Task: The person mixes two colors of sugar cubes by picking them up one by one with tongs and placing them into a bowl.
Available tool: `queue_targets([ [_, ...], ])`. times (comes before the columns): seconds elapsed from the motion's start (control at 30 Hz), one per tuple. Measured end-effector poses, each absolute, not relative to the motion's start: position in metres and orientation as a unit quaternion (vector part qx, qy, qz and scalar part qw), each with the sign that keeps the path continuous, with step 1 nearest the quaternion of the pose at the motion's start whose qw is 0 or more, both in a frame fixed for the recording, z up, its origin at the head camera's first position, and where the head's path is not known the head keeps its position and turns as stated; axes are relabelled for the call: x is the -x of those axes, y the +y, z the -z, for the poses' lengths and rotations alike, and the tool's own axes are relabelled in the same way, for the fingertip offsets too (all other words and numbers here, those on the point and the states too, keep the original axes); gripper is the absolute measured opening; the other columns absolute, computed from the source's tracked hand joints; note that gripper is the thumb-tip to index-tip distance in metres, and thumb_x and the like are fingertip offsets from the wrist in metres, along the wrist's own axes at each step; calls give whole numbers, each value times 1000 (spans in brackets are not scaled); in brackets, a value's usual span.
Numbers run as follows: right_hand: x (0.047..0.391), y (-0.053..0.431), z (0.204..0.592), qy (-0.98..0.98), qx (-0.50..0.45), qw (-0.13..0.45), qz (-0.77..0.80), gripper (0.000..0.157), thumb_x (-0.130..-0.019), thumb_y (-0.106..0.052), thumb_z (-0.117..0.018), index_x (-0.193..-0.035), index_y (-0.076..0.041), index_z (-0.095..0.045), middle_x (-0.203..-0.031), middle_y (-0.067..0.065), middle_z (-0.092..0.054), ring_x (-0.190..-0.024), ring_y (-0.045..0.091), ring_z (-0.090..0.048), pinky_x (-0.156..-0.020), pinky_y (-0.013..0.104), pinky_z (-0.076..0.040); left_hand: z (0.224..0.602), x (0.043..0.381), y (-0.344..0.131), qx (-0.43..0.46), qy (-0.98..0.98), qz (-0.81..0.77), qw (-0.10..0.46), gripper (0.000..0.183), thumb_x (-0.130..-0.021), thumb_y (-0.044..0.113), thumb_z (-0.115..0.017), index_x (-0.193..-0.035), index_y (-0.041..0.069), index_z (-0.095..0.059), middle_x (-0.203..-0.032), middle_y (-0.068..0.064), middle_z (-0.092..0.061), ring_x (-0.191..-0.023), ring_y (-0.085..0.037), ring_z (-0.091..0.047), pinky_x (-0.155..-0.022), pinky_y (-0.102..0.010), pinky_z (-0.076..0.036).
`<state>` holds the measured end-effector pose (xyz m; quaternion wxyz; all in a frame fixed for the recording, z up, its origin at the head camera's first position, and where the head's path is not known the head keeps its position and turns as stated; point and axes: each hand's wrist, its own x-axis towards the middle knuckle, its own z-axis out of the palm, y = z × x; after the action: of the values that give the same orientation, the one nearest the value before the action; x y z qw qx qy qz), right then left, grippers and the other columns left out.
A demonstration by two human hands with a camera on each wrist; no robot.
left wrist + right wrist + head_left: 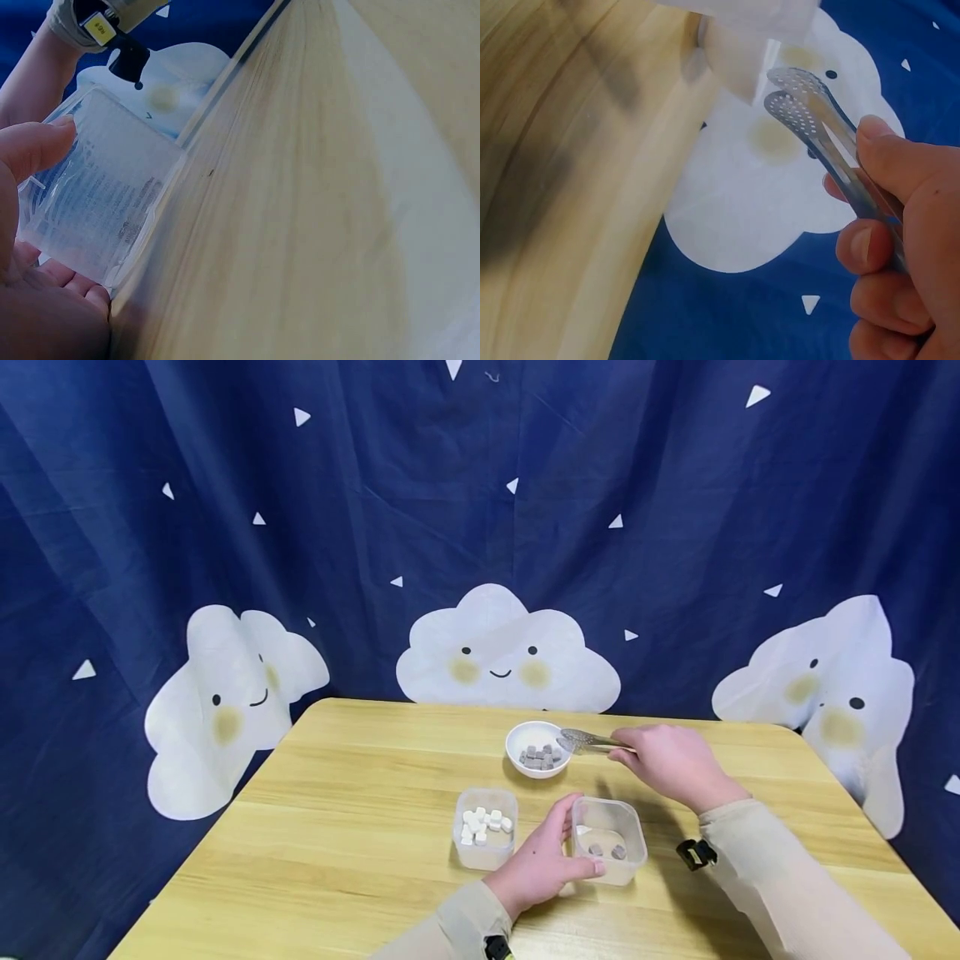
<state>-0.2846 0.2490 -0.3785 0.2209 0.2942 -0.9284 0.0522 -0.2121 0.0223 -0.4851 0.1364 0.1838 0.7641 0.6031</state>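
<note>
You've got the tongs (594, 741) pinched in your right hand (675, 764) by the bowl (528, 738), left hand (542, 866) fingers curled round the two-cube tub (627, 867) on its near side.

Got a light wood-grain table (337, 835), rounded far corners, across the bottom of the frame. Has a white bowl (531, 737) below and right of centre, one clear tub (483, 858) lower middle, and a second clear tub (621, 872) a bit right of that.
</note>
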Motion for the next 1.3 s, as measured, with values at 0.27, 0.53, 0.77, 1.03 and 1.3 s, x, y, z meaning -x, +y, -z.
queue_targets([
  [0.27, 268, 260, 363, -918, -322, 227, -57, 17, -89, -35, -77, -97, -20, -73, -79, -11, -68, -63, 13, -61, -53, 41, -50, 485, 211, 23, -181, 766, -600, 141, 99, -78, 29, -85, -159, 28, -28, -153, 6, -43, -137, -18, -42, -117, -50, -28],
  [0.53, 249, 269, 348, -916, -337, 207, -63, 18, -89, -38, -76, -100, -24, -75, -84, -17, -68, -65, 4, -59, -56, 37, -51, 486, 211, 23, -183, 768, -598, 137, 98, -78, 29, -85, -158, 28, -28, -152, 8, -43, -137, -17, -43, -117, -49, -28],
  [0.77, 238, 276, 342, -914, -341, 212, -54, 18, -86, -42, -78, -95, -27, -74, -78, -22, -64, -61, -3, -53, -52, 33, -48, 487, 211, 22, -182, 765, -602, 137, 97, -78, 28, -85, -157, 32, -28, -152, 9, -43, -136, -16, -43, -118, -48, -27],
  [1.03, 225, 280, 336, -915, -350, 195, -41, 18, -84, -44, -80, -91, -29, -72, -77, -24, -61, -60, -5, -49, -51, 31, -46, 486, 211, 22, -185, 754, -613, 144, 99, -79, 26, -85, -159, 30, -27, -151, 13, -44, -138, -15, -42, -119, -48, -25],
  [1.3, 216, 281, 334, -907, -382, 175, -30, 16, -84, -44, -80, -88, -33, -69, -75, -27, -55, -59, -7, -43, -49, 27, -41, 487, 212, 23, -184, 753, -615, 146, 100, -79, 26, -85, -159, 26, -26, -149, 14, -45, -137, -14, -42, -119, -49, -23],
])
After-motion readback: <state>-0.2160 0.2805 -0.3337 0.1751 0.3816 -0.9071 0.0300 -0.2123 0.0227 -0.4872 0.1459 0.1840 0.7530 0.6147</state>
